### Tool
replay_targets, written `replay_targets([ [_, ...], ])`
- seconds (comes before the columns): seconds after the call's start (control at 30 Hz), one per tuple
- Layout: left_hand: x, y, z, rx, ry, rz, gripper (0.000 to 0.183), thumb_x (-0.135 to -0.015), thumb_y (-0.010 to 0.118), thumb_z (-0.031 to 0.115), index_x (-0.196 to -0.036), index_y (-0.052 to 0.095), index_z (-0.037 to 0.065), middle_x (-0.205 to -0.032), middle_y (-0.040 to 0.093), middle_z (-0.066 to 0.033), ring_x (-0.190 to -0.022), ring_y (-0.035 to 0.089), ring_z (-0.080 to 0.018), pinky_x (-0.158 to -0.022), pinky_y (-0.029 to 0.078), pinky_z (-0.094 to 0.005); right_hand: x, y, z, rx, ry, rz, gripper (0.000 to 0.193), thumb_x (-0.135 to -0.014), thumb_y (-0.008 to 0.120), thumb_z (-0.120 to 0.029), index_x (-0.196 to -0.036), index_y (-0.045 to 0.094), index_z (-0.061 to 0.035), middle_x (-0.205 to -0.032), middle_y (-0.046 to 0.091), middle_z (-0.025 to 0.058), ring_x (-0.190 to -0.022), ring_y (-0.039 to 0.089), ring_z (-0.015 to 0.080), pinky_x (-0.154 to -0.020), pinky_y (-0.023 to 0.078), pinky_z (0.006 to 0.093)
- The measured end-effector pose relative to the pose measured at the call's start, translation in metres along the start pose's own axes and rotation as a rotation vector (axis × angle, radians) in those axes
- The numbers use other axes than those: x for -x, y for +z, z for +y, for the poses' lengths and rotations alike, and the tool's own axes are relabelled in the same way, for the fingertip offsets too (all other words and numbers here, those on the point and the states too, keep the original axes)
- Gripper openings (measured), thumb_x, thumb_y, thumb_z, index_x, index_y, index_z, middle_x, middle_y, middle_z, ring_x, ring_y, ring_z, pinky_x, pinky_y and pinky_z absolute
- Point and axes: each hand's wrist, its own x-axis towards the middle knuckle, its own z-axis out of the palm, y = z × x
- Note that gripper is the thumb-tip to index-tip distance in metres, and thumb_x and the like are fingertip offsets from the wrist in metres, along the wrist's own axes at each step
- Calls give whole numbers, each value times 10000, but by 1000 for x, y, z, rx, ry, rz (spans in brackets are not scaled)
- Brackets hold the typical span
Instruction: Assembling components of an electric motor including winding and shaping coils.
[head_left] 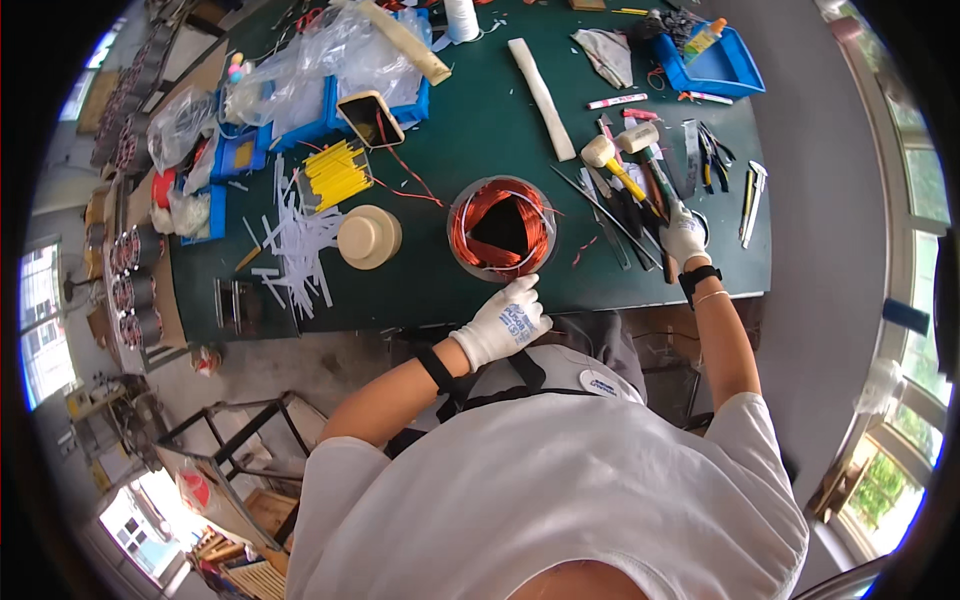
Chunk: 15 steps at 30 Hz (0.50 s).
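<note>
The left grip [505, 322], half curled, meets the near rim of the copper-wire coil [495, 256] on the tabletop [470, 120]; whether it pinches, I cannot tell. Probably heavy, its windings easily scratched, the coil suits an outer-rim hold. Farther right, the right grip [684, 238] meets a mallet's green handle [659, 181], closure unclear.

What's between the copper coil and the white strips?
In the head view, a round beige piece sits between the white strips and copper coil, then bare tabletop.

Bright daylight from partly blown-out windows [42, 345] at both sides, strong fisheye curvature toward the edges
</note>
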Motion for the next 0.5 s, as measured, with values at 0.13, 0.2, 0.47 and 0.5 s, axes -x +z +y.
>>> replay_targets([
  [0.13,15,42,20,-129,-243,-129,115,-853,581,134,-873,694,143,-716,625,-25,-858,645,-219,-1171,346,-422,-12,11,-4,55,-95,-8,510,-828,652,-206,-1321,550,-124,-1234,610,243,-1101,614,424,-939,506,472],
  [0.2,30,68,29,-6,-353,-86,149,-851,583,126,-947,696,134,-763,638,-30,-927,644,-229,-1165,354,-426,-18,20,4,14,-215,-13,482,-840,638,-180,-1309,544,-120,-1208,600,253,-1098,602,442,-943,502,481],
  [0.47,79,-42,43,1776,-614,225,585,-800,635,81,-1372,541,5,-1325,613,-162,-1249,574,-258,-1095,431,-419,-22,-28,13,-606,-226,-230,352,-923,602,-220,-1206,601,-11,-754,621,104,-764,666,265,-709,538,370],
  [0.5,94,-62,42,1847,-675,484,537,-811,683,86,-1329,567,4,-1185,673,-170,-1165,630,-264,-1061,464,-415,-11,-51,8,-600,-235,-240,352,-923,602,-220,-1206,601,-11,-754,621,104,-764,666,265,-709,538,370],
])
